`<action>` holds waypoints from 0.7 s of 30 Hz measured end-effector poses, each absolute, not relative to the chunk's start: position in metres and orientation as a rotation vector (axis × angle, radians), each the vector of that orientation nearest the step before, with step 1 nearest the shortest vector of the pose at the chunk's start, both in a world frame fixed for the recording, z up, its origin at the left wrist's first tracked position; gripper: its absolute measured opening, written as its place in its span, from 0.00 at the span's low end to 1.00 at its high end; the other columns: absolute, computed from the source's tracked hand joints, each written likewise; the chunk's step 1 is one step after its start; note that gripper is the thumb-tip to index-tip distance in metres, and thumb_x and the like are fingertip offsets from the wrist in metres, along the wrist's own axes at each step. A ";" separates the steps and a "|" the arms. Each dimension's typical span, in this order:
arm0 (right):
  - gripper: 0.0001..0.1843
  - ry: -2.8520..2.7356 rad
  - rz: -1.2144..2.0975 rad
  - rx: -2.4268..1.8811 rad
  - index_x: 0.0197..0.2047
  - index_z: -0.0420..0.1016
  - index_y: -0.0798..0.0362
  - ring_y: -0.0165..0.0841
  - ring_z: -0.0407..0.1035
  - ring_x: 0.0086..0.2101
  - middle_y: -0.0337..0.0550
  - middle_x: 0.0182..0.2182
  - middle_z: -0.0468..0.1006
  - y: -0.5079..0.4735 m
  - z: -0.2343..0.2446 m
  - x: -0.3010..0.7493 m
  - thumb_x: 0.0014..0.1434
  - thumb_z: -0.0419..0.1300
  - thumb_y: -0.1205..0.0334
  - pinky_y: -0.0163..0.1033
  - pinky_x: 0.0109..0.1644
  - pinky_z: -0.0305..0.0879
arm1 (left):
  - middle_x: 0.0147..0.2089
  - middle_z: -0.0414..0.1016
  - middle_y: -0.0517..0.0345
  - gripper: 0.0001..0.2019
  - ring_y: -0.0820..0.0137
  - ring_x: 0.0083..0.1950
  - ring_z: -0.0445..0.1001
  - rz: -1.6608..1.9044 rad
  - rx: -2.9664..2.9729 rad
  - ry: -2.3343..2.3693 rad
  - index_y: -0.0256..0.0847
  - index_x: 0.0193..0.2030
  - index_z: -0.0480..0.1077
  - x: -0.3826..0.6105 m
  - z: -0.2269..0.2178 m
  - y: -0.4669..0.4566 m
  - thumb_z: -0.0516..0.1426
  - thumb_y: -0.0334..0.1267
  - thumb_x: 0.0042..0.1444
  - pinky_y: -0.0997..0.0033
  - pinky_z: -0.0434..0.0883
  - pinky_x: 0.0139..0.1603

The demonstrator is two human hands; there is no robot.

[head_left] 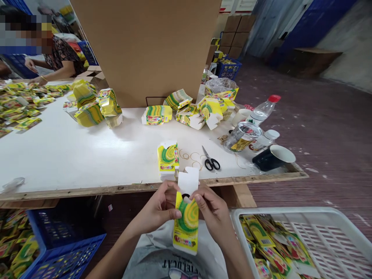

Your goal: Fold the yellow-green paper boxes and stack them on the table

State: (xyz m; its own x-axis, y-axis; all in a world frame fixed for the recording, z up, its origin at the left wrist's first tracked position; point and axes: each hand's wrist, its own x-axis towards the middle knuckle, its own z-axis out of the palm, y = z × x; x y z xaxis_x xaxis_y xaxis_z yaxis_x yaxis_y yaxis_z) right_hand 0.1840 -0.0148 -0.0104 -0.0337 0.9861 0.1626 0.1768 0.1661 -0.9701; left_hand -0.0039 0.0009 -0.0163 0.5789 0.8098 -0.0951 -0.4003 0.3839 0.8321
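Observation:
A small yellow and green printed carton (186, 228) is held upright over my lap, its white top flap (188, 181) standing open. My left hand (162, 203) grips the carton's left edge, thumb across the front. On the other side, my right hand (211, 207) pinches the upper right edge by the opening. Something dark shows in the opening, too small to make out. Just beyond, on the table's near edge, stands a stack of flattened cartons (167, 157). Rubber bands (186, 154) and black-handled scissors (211, 162) lie to its right.
Carton bundles (157, 115) line the white table (122, 162) before a tall cardboard sheet (148, 50). A dark mug (266, 161), jar (242, 137) and bottle (263, 112) crowd the right corner. A white basket (328, 211) and blue crate (68, 255) flank me. Another person (65, 60) sits far left.

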 end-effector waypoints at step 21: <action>0.15 -1.480 0.975 -1.474 0.49 0.73 0.51 0.28 0.59 0.19 0.28 0.17 0.65 -0.019 -0.008 0.183 0.58 0.61 0.59 0.31 0.23 0.58 | 0.50 0.80 0.48 0.21 0.62 0.50 0.78 0.870 1.108 0.740 0.44 0.59 0.66 0.003 -0.014 0.000 0.61 0.37 0.59 0.66 0.73 0.51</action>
State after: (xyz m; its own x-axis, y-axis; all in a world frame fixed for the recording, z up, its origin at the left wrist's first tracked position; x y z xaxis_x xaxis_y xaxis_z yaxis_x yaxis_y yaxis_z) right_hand 0.1830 -0.0192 -0.0082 0.0124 0.9996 0.0246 0.3717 0.0183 -0.9282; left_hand 0.0033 -0.0005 -0.0141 0.4747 0.8768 -0.0765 -0.2163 0.2005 0.9555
